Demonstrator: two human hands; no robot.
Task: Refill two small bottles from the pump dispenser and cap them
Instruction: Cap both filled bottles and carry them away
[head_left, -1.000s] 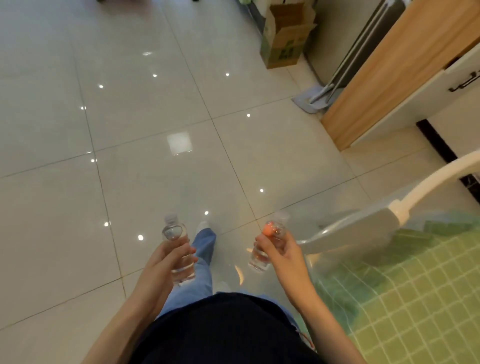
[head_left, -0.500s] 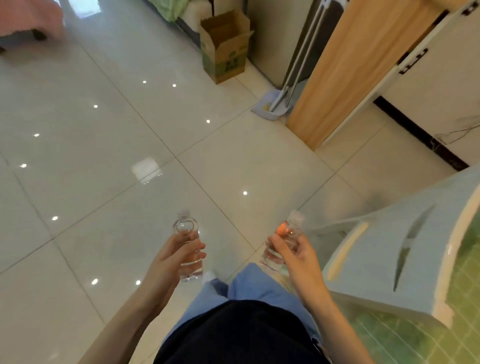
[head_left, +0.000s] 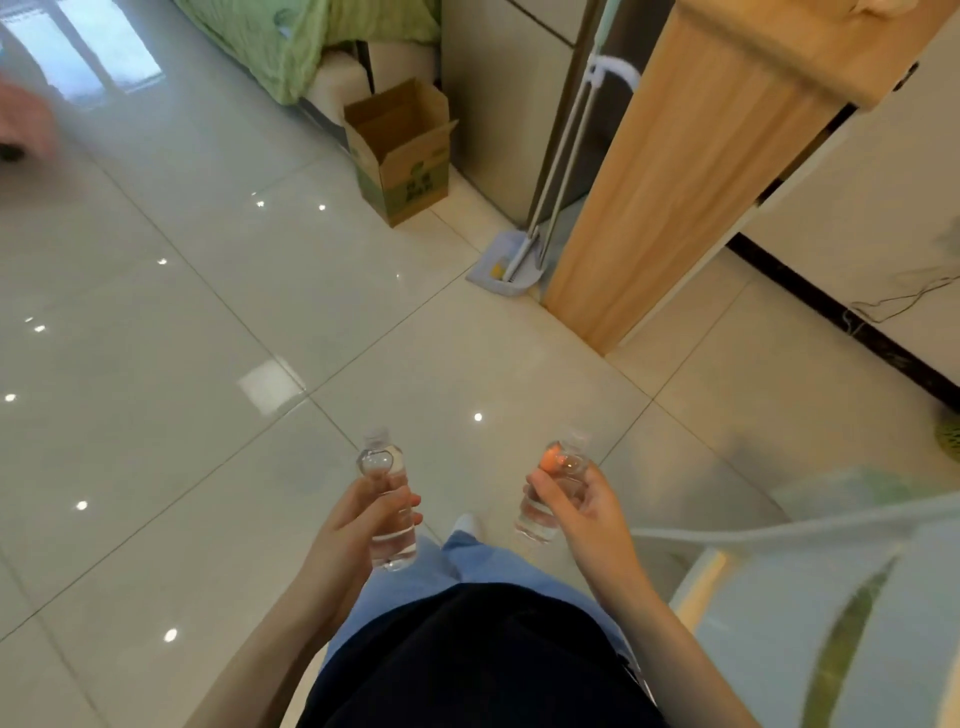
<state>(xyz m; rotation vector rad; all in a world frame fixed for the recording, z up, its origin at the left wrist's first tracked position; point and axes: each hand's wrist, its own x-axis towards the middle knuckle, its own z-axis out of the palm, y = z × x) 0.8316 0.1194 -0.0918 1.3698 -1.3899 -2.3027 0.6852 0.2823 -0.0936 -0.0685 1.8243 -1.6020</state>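
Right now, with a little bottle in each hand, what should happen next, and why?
Probably carry both to a surface and set one down: the left hand grips one small bottle, the right hand the other bottle, leaving neither free, and no dispenser shows.

I see two small transparent capped bottles held low in the frame's centre; left bottle (head_left: 382, 465) near upright; right bottle (head_left: 535, 519) leans top-right.

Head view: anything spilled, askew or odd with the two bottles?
Nothing stands out. The left hand grips the left bottle, the right hand grips the right bottle, both caps up; no spill shows on the floor.
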